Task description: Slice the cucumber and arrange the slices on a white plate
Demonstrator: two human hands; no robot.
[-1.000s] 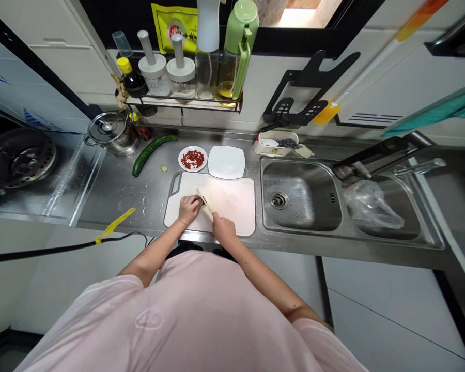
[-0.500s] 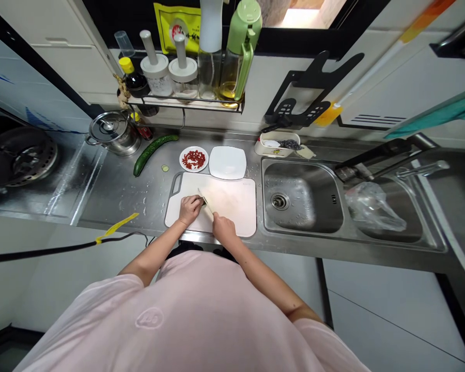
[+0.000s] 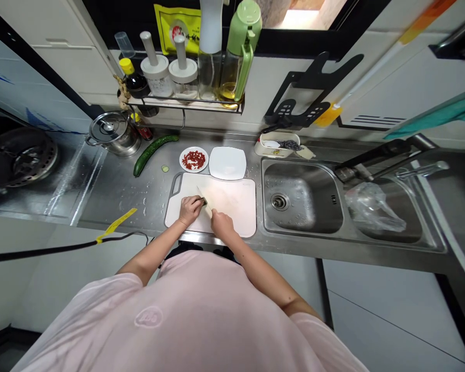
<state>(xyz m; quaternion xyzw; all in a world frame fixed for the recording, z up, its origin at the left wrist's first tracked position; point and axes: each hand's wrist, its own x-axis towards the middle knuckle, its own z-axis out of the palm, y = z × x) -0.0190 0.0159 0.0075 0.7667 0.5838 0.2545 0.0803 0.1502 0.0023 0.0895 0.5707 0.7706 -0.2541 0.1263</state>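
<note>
My right hand [image 3: 221,224] is closed round the handle of a knife [image 3: 206,202], whose blade points up and to the left over the white cutting board [image 3: 236,201]. On the board's left part, my left hand [image 3: 190,209] is closed with its fingertips on a small dark green piece [image 3: 203,201], beside the blade. Much of that piece is hidden by the fingers. Behind the board stand a small plate of chopped red bits [image 3: 194,159] and a white square plate [image 3: 227,163]. A long cucumber [image 3: 150,154] lies to the left, with a pale slice [image 3: 165,168] near it.
A lidded steel pot [image 3: 114,133] stands at the back left, and a wok [image 3: 17,156] is at the far left. Right of the board is a sink [image 3: 302,196]; a small bin [image 3: 277,145] stands behind it. Bottles and jars fill a rack [image 3: 186,103] above.
My right hand and the knife have shifted slightly up and to the left. My left hand has stayed almost in place on the green piece.
</note>
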